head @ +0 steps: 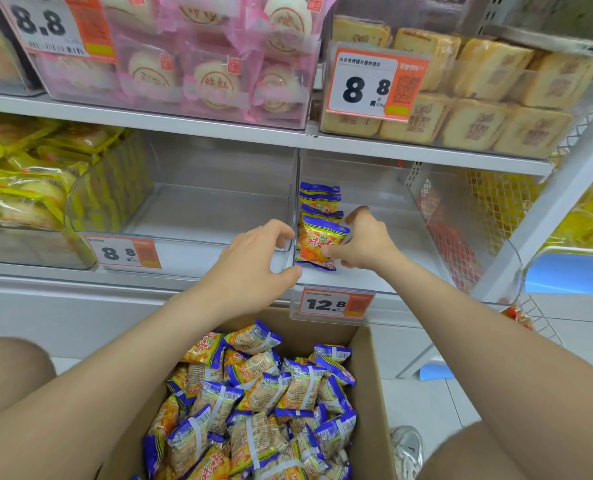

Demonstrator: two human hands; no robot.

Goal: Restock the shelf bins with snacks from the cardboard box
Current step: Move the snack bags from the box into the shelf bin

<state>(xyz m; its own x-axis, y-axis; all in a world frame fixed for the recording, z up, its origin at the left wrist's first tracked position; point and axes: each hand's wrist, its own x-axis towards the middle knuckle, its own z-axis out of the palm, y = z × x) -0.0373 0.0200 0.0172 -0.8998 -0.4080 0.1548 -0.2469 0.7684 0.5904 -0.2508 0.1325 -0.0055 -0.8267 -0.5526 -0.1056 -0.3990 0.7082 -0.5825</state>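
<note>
An open cardboard box [371, 382] at the bottom centre holds several orange-and-blue snack packets [264, 403]. A clear shelf bin [409, 237] with a 12.8 price tag holds a short row of the same packets standing upright at its left wall. My right hand [364, 242] grips the front packet [319, 244] of that row at its right edge. My left hand [253, 261] hovers just left of that packet at the bin's front corner, its fingers curved and holding nothing.
A clear bin [184, 202] with an 8.8 tag stands bare to the left of the packet bin. Yellow-wrapped snacks [21, 188] fill the far-left bin. Pink-wrapped cakes [219, 64] and tan biscuits [478, 98] sit on the shelf above. A wire basket [461, 237] is at the right.
</note>
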